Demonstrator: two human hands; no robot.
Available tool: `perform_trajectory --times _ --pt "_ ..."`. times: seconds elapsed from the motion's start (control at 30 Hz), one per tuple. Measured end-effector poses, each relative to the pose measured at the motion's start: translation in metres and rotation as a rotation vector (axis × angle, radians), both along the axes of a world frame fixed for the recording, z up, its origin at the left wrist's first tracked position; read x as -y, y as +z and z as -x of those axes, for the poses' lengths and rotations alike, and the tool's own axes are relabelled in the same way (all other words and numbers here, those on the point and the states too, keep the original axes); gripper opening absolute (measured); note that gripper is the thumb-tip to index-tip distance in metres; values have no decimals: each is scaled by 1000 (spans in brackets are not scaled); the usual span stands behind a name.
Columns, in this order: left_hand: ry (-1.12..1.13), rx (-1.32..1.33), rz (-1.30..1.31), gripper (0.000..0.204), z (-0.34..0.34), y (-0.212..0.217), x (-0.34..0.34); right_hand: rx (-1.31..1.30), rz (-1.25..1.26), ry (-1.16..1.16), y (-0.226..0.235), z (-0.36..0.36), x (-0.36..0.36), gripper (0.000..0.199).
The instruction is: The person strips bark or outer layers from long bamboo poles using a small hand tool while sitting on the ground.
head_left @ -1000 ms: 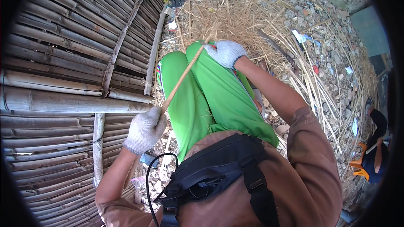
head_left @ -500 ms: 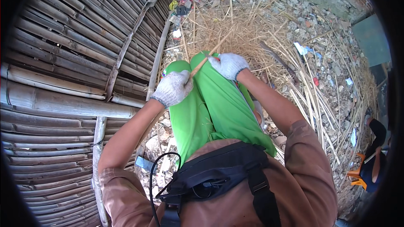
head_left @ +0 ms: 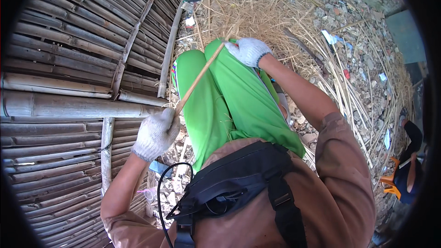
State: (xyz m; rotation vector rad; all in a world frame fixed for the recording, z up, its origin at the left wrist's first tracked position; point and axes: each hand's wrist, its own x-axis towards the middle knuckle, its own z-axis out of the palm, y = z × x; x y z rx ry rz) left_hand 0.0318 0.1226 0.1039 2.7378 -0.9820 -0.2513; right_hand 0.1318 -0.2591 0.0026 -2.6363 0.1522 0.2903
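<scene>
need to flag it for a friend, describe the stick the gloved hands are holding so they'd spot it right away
Start at the bright green trousers. A thin, pale bamboo strip slants across them, gripped by the left hand at its lower end and the right hand at its upper end. Unlike the loose straw behind, it is held taut off the ground.

Matt bamboo strip (head_left: 198,79), knit cloth gloves (head_left: 155,134)

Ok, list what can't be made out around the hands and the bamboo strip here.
Head view only:
- Right hand: its glove hides what it grips and the bamboo strip's far end.
- Left hand: its glove covers the strip's near end.
- Person at right: cut off by the dark rim.
</scene>
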Motion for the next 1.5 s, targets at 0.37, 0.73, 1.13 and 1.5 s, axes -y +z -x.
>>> perform_trajectory --times 0.37,0.73,1.13,1.5 --pt "-249 239 212 26 -134 -70 126 23 16 15 -2 -9 8 89" --pt "-174 173 -15 23 -92 -43 76 -8 32 23 3 3 -1 82" --pt "-40 86 -111 18 17 18 -23 -30 -16 -27 -4 -4 6 86" --pt "-114 139 -2 27 -56 -25 50 76 24 46 4 -2 1 91"
